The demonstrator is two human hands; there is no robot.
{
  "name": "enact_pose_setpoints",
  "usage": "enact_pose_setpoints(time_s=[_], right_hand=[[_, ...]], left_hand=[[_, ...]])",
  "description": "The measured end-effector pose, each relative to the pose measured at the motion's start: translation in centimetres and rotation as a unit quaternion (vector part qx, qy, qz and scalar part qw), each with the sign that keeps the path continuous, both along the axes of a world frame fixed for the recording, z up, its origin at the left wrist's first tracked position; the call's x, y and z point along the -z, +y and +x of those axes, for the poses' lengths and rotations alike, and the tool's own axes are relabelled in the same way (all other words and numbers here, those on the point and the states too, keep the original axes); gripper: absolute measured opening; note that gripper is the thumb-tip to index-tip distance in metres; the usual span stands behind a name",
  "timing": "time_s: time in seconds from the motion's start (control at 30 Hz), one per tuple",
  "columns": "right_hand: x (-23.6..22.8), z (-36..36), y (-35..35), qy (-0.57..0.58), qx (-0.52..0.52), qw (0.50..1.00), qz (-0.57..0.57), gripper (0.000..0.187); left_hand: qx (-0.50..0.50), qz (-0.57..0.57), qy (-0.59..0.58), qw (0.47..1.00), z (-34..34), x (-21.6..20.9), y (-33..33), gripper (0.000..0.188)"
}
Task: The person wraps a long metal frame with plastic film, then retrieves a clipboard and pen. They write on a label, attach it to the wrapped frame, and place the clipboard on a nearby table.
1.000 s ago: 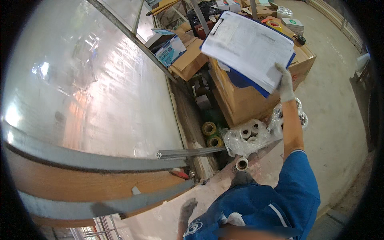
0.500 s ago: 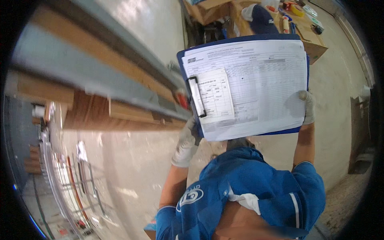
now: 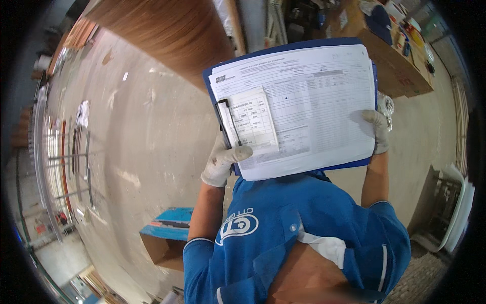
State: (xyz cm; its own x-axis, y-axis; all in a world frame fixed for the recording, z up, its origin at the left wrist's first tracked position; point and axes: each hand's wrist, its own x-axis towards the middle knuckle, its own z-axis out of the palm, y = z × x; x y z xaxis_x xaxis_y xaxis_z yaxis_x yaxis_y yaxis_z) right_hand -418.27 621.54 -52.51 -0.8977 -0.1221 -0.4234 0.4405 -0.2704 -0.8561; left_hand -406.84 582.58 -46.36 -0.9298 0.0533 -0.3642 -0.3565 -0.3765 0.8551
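Observation:
A blue clipboard is held up in front of my chest, tilted a little, between my two gloved hands. Printed form sheets cover most of it, their fine print too small to make out. A black-and-pale clip at the left edge pins down a smaller white card. My left hand grips the lower left corner, thumb over the sheets and fingers hidden behind. On the right edge, my right hand holds the board with its thumb on the paper; its other fingers are mostly out of sight.
Wood-grain panelling stands beyond the board at upper left. A large cardboard box at upper right bears a dark cap and small tools. An open carton lies near my left elbow; a metal rack is farther left.
The view has turned, and the wood-grain panelling now appears at the top left. The clipboard sits slightly farther left in view. My left thumb now shows on top of the sheets.

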Motion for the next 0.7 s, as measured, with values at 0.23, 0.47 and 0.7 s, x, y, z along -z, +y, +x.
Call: enact_pose_setpoints(time_s=[0.23, 0.47, 0.7], right_hand=[[-2.1, -0.4, -0.9, 0.065, -0.050, 0.997, 0.000, 0.048], [-1.9, -1.0, 0.3, 0.071, -0.185, 0.963, 0.184, 0.051], [-1.5, -1.9, -3.9, 0.088, -0.180, 0.979, 0.023, 0.064]], left_hand=[[-0.037, 0.014, 0.002, 0.999, 2.9, 0.1, 1.5, 0.087], [-0.062, -0.002, -0.044, 0.997, 5.6, 1.9, 1.1, 0.078], [-0.088, 0.051, -0.076, 0.992, 7.5, 4.3, 0.1, 0.082]])
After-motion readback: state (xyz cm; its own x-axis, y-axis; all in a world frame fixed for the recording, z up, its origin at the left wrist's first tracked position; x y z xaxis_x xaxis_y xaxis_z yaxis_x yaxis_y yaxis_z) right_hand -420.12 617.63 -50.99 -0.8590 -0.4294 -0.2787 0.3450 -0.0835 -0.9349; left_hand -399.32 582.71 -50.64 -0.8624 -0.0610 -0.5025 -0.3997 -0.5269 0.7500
